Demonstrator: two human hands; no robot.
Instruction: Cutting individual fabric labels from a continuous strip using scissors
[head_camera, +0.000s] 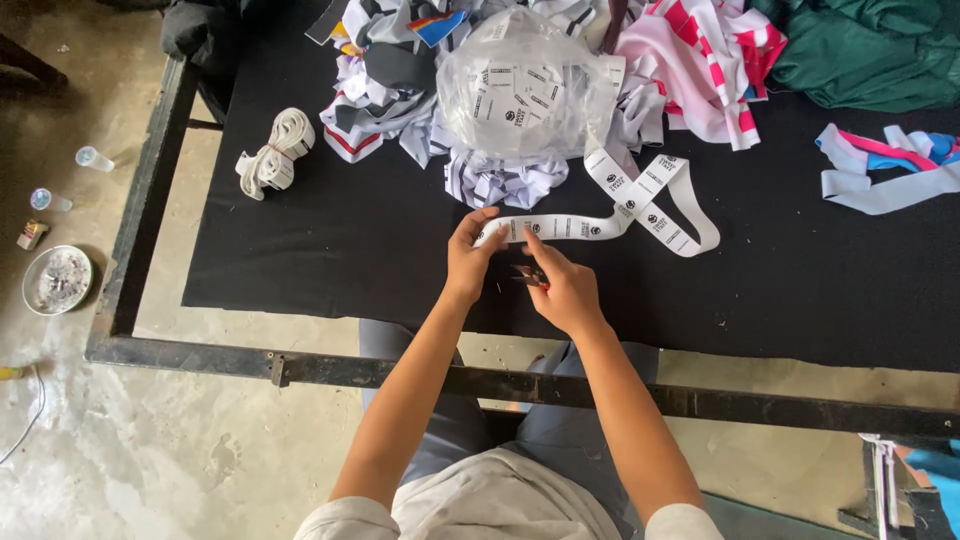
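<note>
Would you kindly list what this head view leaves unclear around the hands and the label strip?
- Small cutter: mostly covered by the right hand; its type is unclear.
- Label strip: its end is hidden under the left hand.
- Clear bag: glare blurs its contents.
- Green cloth: cut off by the top edge.

White label ribbon (600, 222) with small black printed marks at even gaps. Black cloth (330, 250) over the table, inside a dark, rusty metal frame (140, 200). Clear plastic bag (525, 85) full of white, black-printed labels. Pink-and-white striped fabric (715, 65) (stripes in stronger pink-red). Dark green cloth (870, 50) at the top right. White pieces with grey and red stripes (360, 120). Off-white bundle of tape (272, 155). Pale blue strips with a pink stripe (880, 165). Red-handled snips (532, 278). Grey, stained concrete floor (150, 440). Grey trousers (560, 430), light grey shirt.
</note>
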